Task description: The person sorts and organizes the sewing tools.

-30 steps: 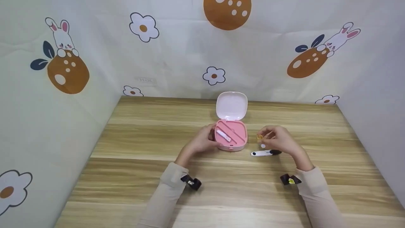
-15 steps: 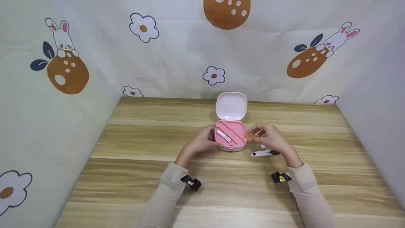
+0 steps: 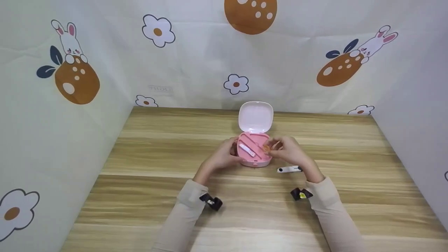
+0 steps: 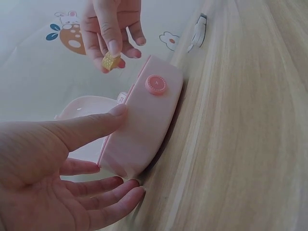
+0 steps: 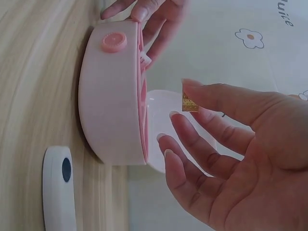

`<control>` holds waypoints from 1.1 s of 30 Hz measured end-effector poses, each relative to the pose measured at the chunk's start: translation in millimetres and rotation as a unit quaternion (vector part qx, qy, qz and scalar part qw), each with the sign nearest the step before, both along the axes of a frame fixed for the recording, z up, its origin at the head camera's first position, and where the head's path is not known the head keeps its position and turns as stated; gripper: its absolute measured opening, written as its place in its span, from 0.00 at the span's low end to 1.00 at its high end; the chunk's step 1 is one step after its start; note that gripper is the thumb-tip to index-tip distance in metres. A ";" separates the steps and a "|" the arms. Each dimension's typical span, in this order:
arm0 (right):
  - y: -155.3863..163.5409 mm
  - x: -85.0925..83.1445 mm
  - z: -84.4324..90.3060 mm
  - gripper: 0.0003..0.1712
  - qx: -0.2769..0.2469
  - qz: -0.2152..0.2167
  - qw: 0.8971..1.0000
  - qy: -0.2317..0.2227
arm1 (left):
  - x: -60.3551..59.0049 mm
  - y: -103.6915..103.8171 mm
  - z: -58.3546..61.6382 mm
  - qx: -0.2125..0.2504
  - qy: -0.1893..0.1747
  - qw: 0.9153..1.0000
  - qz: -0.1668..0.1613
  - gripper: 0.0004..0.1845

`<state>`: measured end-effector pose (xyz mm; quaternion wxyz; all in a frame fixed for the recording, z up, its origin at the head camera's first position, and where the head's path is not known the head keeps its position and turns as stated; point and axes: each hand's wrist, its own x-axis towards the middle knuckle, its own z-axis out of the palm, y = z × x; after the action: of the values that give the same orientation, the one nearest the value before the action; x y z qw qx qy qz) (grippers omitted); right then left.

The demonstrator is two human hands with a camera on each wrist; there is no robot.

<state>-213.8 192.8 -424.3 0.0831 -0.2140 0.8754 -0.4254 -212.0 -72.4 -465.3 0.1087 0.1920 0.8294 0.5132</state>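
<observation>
Head view: open pink case (image 3: 254, 154) near the table's (image 3: 157, 196) far edge, left hand (image 3: 224, 157) steadying its left side, fingers relaxed; right hand (image 3: 288, 151) pinching a small gold piece (image 3: 266, 148) over the case's right part; white tool (image 3: 289, 169) just beside. Left wrist view: gold piece (image 4: 110, 61) above the case (image 4: 144, 125), thumb on its rim. Right wrist view: piece (image 5: 189, 103) pinched at fingertips.

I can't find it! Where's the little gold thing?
The little gold thing is pinched in the right hand, just above the right side of the open pink case, as the head view shows.
</observation>
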 end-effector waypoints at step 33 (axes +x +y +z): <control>-40.3 -12.6 -4.4 0.10 -0.024 0.052 0.998 0.016 | 0.7 3.0 0.2 0.015 -0.001 1.000 -0.003 0.43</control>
<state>-226.4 152.5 -428.8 0.0863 -0.2682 0.8535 -0.4383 -211.4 -69.4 -465.1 0.1080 0.1962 0.8208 0.5255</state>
